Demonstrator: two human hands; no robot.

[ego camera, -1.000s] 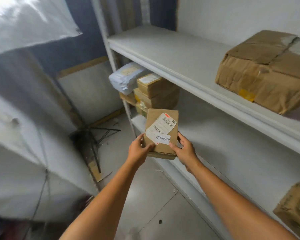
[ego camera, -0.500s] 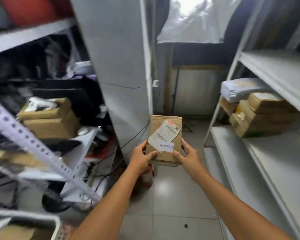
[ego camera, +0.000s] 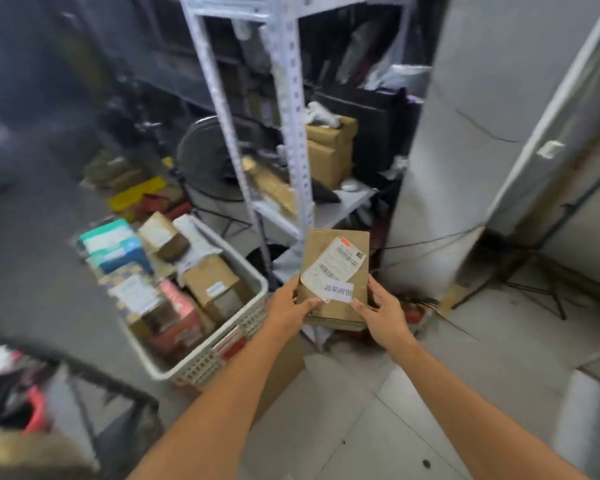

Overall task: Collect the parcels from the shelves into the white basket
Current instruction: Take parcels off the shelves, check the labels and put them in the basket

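I hold a flat brown cardboard parcel with a white shipping label in front of me. My left hand grips its lower left edge, thumb on the label. My right hand grips its lower right edge. The white slatted basket stands on the floor just left of the parcel, filled with several parcels: brown boxes, a teal and white pack, pink packets. The held parcel hangs to the right of the basket's near right corner.
A white perforated metal shelf post rises behind the parcel, with brown boxes and a black fan around it. A grey wall panel stands right. Cables and a tripod's legs lie on the tiled floor.
My view has swung left from the right-hand shelves past the wall panel to the basket and cluttered rack. Both hands keep the same grip on the parcel.
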